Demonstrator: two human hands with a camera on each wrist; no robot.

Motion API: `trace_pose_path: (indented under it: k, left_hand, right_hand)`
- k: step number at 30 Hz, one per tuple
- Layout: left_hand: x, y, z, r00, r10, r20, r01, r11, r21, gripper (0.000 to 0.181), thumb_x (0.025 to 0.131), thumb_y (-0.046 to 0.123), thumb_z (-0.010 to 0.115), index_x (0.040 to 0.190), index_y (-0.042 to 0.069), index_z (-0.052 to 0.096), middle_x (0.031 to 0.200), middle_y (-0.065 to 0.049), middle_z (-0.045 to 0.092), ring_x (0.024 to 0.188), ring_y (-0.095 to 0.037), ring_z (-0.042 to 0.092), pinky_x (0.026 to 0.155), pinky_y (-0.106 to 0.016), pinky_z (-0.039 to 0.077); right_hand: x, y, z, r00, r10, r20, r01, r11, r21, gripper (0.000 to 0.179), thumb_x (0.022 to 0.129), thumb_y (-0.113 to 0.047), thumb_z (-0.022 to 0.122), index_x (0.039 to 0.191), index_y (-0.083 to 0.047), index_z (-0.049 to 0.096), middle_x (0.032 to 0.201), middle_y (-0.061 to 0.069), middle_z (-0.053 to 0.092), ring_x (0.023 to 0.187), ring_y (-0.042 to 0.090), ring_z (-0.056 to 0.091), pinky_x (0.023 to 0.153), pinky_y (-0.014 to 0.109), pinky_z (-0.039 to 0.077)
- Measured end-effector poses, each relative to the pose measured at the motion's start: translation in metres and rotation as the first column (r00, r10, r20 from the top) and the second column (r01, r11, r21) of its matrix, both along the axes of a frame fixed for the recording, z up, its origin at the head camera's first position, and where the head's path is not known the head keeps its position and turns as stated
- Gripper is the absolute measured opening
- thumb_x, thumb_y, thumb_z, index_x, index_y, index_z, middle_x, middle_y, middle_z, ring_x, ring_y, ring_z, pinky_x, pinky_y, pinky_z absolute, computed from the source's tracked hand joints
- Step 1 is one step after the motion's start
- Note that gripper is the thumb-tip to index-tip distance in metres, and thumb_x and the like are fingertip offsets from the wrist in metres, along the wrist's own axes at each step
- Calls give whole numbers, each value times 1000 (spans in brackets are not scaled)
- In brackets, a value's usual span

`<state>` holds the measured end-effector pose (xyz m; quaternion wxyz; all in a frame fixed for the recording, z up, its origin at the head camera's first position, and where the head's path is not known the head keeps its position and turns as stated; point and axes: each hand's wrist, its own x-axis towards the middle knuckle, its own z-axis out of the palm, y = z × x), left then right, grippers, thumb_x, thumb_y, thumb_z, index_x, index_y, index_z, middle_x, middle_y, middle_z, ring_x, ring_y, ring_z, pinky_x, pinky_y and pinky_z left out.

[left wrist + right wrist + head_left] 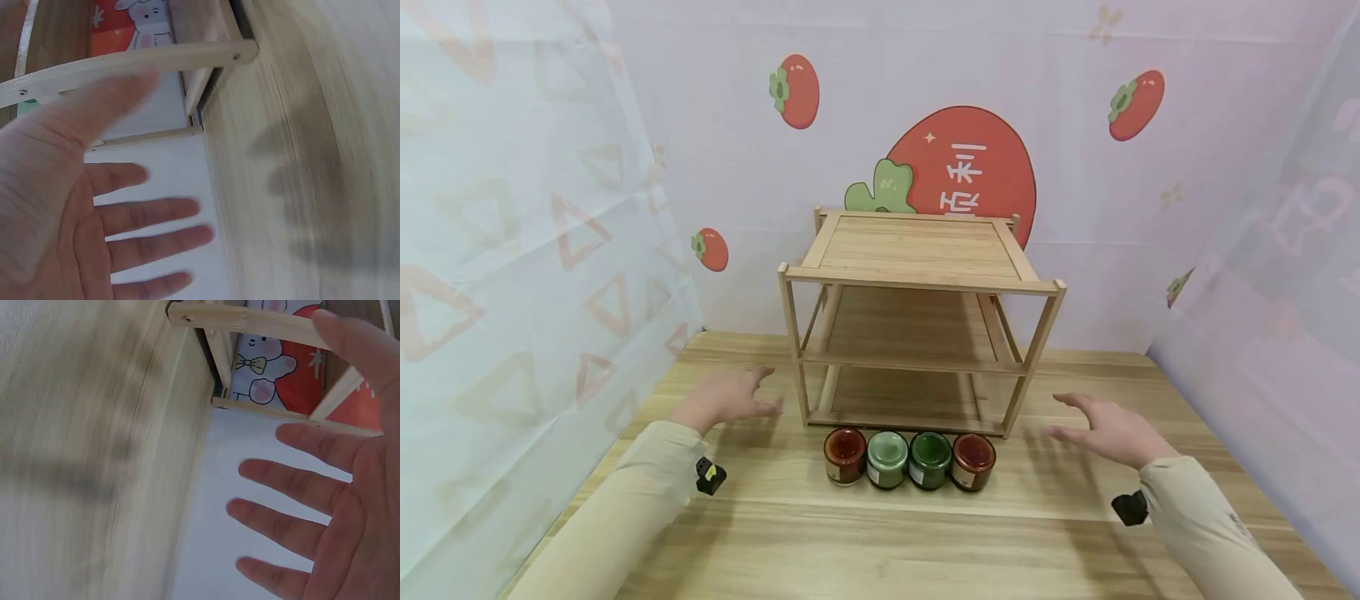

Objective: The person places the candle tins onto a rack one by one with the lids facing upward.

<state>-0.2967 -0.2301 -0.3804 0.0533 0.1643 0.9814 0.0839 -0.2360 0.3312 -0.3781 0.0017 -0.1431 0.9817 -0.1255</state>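
Note:
A three-tier wooden shelf rack stands on the table between my two hands. My left hand hovers to its left, fingers spread and holding nothing; in the left wrist view its palm and straight fingers show beside the rack's post. To the right of the rack, my right hand is likewise spread and free of anything, apart from the post in the right wrist view. A row of glass jars lies before the rack: an amber one, a pale green one, a dark green one and a red-brown one.
The wood-grain table extends in front of the jars and to both sides. A white cloth backdrop printed with red fruit hangs behind the rack. Patterned cloth walls flank the table at the left and right.

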Motion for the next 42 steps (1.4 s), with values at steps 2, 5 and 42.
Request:
trace_pose_path:
  k: [2,5,42]
  left_hand:
    - [-1,0,0,999,-15,50,13,998,55,77,87,53,63,141,2,44,121,-22,64,108,-38,62,92,-55,50]
    - [-3,-2,-1,995,-41,90,28,990,139,66,88,42,67,136,0,49,114,-19,67,104,-34,64,90,-53,51]
    - [-15,19,-45,942,-174,286,-158,522,838,51,84,-1,68,128,-12,47,123,-31,56,101,-26,64,89,-35,56]
  right_hand:
    - [1,1,0,999,10,32,-8,997,-72,67,90,-57,57,135,-7,52,132,23,57,115,45,56,83,62,50]
    - [2,1,-2,998,40,55,-28,977,-212,54,91,-48,61,125,-7,58,124,19,62,110,38,61,83,54,53]
    - [31,-31,-13,951,294,97,-180,778,-602,40,95,-12,61,129,6,51,126,32,55,106,4,59,83,23,55]
